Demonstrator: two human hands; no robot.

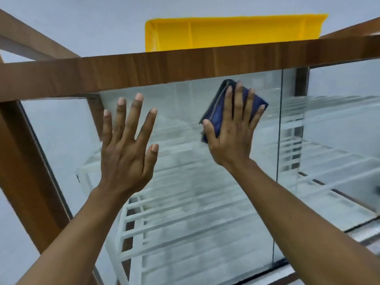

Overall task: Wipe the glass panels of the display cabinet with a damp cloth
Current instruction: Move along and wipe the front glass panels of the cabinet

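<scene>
While the right hand (230,138) presses a folded dark blue cloth (216,112) flat against the front glass panel (185,202) of the display cabinet, its fingers lie straight and slightly fanned over the fabric, with the thumb at the cloth's lower left edge. The cloth sits high on the pane, at about 1 o'clock in the view, its top corner just under the wooden top rail (185,66). At 9 o'clock from it, the left hand (125,153) is raised palm-forward with all fingers spread wide and holding nothing; whether it touches the glass or hovers just off it I cannot tell. Behind the pane, white wire shelves (174,221) show through. A second glass panel (329,120) adjoins at 3 o'clock, a wooden upright (26,161) frames the cabinet at 9 o'clock, and a yellow tray (236,31) rests on top at 12 o'clock.
</scene>
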